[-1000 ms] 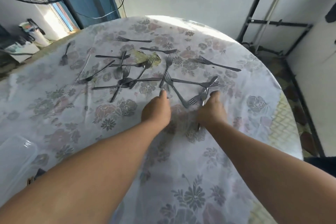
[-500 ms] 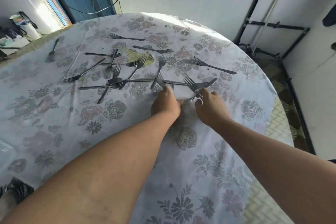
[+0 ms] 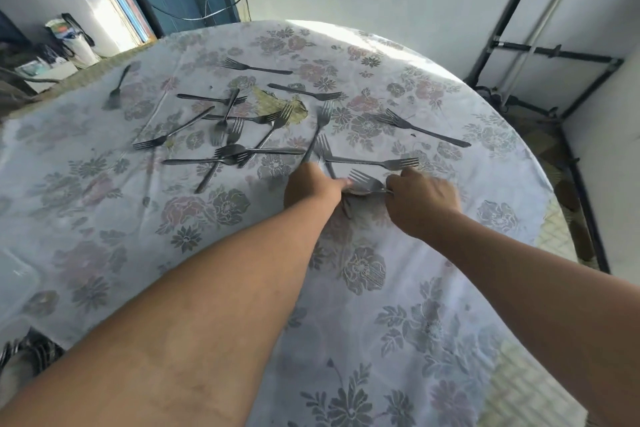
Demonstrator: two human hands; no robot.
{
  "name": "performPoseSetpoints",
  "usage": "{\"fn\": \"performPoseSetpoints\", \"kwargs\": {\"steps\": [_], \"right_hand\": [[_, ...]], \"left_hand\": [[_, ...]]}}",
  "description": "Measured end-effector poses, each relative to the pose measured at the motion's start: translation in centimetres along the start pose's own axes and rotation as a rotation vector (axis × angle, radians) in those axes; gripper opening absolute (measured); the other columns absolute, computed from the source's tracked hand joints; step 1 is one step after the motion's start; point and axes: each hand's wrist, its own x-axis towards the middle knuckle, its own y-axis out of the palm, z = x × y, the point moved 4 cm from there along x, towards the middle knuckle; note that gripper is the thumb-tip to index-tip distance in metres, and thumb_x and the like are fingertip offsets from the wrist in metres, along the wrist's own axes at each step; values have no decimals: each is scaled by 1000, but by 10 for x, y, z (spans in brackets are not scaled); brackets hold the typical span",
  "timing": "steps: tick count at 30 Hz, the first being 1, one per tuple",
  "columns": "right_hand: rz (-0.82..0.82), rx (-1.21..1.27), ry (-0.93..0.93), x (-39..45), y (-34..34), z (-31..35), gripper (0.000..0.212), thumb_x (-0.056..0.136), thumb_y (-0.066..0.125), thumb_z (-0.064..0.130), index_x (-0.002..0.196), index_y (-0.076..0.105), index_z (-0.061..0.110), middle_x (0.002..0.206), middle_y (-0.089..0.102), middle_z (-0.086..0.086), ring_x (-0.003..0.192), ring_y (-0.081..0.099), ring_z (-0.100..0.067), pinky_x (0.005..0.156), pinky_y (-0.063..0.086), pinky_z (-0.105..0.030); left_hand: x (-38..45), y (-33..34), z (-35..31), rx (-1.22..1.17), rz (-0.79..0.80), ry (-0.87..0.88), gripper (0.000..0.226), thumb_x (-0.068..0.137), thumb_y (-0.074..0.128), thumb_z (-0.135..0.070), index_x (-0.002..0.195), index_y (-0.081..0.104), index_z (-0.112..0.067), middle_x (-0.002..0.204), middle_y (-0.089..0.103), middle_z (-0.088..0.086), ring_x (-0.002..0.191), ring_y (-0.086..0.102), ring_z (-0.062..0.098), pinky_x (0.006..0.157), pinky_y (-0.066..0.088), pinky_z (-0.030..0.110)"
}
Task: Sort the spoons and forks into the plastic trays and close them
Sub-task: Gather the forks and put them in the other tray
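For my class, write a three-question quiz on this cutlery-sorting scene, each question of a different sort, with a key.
1. True or false: the right hand grips a fork by its handle.
2. The tablecloth bears which pattern? A) stripes B) flowers C) checks
3. Fill in: the lone fork near the table's far left edge lies ____ from the other forks.

Key: 1 true; 2 B; 3 apart. The left hand touches the held fork's tines; its own fingers are hidden, so its grip cannot be told.
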Motion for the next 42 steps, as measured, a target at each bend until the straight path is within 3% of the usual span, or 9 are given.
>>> {"fn": "performPoseSetpoints", "kwargs": {"steps": [4, 8, 13, 16, 27, 30, 33, 38, 42], "right_hand": [[7, -58, 21, 3, -9, 3, 25, 89, 46, 34, 104, 63, 22, 100, 72, -8, 90, 68, -32, 69, 39, -34], [-17, 68, 93, 14, -12, -1, 18, 92, 43, 33, 99, 50, 18, 88, 63, -10, 82, 61, -35, 67, 38, -36], [-25, 337, 197, 33, -7, 6, 26, 98, 46, 30, 120, 58, 22, 97, 63, -13, 81, 53, -35, 69, 40, -35], [59, 329, 142, 44, 5, 19, 27, 100, 49, 33, 124, 61, 26, 110, 67, -13, 96, 63, -37, 70, 42, -34], [138, 300, 145, 38, 17, 26, 23, 99, 52, 36, 102, 59, 14, 102, 64, -14, 81, 53, -32, 69, 45, -34], [194, 315, 140, 36, 16, 29, 20, 94, 57, 33, 92, 58, 14, 102, 66, -15, 83, 57, -32, 68, 45, -33], [208, 387, 179, 27, 13, 26, 26, 94, 62, 36, 95, 65, 10, 92, 65, -11, 84, 63, -32, 67, 49, -32], [190, 652, 292, 6, 16, 21, 37, 96, 66, 33, 70, 60, 7, 60, 54, -5, 54, 50, -20, 50, 37, -25], [167, 798, 348, -10, 20, 23, 42, 96, 67, 30, 62, 49, 14, 55, 47, -3, 51, 44, -20, 50, 33, -25]], "left_hand": [[1, 2, 1, -131, -37, -68, 61, 80, 81, -54, 116, 67, -7, 120, 71, 11, 104, 69, 29, 81, 55, 33], [4, -4, 9, -244, -77, -132, 78, 87, 52, -77, 118, 67, -7, 114, 72, 11, 102, 70, 31, 88, 58, 41], [4, -1, 15, -133, -19, -93, 52, 76, 82, -55, 108, 69, -16, 102, 74, 2, 88, 72, 23, 68, 56, 29], [-3, 12, 11, 40, 5, -50, 47, 79, 80, -48, 114, 68, -21, 112, 73, 2, 101, 71, 27, 83, 59, 36], [-7, -1, 9, 121, 56, -35, 44, 88, 62, -5, 132, 57, -6, 130, 65, 13, 118, 64, 32, 98, 56, 41], [-16, -5, 10, 237, 54, 14, 40, 92, 57, -4, 132, 57, -7, 130, 64, 13, 119, 63, 32, 97, 55, 39], [-26, -12, 18, 309, -13, 90, 25, 97, 54, -6, 119, 63, -9, 121, 69, 10, 110, 66, 29, 82, 53, 36], [-40, -21, 25, 393, 4, 142, 11, 96, 54, -4, 93, 59, -13, 116, 68, 11, 106, 65, 31, 74, 45, 32], [-41, -23, 36, 446, 152, 152, 23, 97, 58, -11, 119, 60, -8, 122, 66, 12, 108, 64, 30, 75, 45, 32]]}}
